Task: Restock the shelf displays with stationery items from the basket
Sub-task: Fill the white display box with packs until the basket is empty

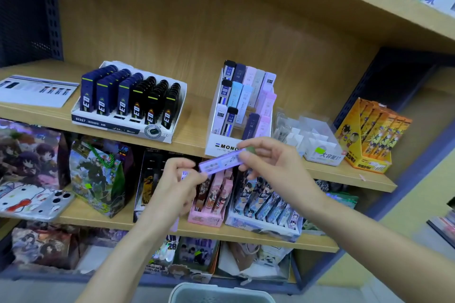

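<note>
Head view: a slim, flat lilac lead case [219, 162] of glossy plastic is held level between both hands at the centre of the frame. It is in front of the shelf edge and not in any display. The left hand [177, 181], at eight o'clock of the case, has curled fingers pinching its left end. The right hand [269, 163], at three o'clock, grips the right end between thumb and bent fingers.

Just behind, at twelve o'clock of the case, stands a white card MONO display box [213, 142]. Its stepped rows hold upright pastel and navy cases, and the right hand covers part of its front. The box sits on a wood-grain shelf [194, 128]. At ten o'clock a white tray [123, 122] holds ranks of navy and black rectangular cases. At two o'clock are a clear plastic box [314, 130] and, beyond it, an orange printed carton [373, 135]. The pale grey plastic basket [214, 294] shows its rim at six o'clock of the frame.
</note>
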The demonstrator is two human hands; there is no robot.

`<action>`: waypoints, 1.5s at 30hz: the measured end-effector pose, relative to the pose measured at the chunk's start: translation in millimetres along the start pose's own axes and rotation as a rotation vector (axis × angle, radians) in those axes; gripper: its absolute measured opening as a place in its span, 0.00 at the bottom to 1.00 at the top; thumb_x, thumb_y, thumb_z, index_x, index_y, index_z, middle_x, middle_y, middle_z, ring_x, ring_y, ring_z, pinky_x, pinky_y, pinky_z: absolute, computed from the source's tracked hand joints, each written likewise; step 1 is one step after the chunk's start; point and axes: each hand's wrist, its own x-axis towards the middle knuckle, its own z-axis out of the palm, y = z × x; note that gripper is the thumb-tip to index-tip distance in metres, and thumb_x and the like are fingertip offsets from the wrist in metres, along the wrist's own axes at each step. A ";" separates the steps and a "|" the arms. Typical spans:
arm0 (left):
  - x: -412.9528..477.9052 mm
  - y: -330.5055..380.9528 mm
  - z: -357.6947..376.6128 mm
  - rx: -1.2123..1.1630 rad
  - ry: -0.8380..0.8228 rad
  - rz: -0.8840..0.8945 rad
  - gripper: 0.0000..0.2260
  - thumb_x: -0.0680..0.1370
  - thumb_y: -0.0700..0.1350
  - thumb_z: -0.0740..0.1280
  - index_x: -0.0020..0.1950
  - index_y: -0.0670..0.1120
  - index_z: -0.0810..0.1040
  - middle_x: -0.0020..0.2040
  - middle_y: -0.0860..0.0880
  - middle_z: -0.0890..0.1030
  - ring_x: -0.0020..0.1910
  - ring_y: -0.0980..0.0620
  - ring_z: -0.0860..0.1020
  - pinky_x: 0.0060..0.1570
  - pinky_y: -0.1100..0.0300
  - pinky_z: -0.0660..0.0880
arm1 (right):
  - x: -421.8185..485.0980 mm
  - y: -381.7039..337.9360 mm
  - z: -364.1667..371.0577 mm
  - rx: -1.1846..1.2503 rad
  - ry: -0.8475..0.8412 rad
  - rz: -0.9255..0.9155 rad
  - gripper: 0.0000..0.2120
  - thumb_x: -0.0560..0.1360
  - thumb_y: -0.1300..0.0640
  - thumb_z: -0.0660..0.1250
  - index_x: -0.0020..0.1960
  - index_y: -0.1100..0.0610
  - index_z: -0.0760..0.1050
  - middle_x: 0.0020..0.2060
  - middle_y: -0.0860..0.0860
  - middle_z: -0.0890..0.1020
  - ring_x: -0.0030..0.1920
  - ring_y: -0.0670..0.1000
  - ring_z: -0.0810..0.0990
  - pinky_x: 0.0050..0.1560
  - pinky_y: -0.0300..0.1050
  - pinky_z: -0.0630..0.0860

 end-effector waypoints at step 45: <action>57.2 -2.1 163.9 0.065 -0.262 0.074 0.08 0.78 0.51 0.58 0.50 0.51 0.75 0.34 0.51 0.75 0.24 0.55 0.60 0.22 0.67 0.58 | 133.4 119.7 -249.6 -0.900 0.422 -0.161 0.07 0.76 0.62 0.66 0.53 0.59 0.78 0.46 0.50 0.73 0.43 0.47 0.74 0.50 0.44 0.73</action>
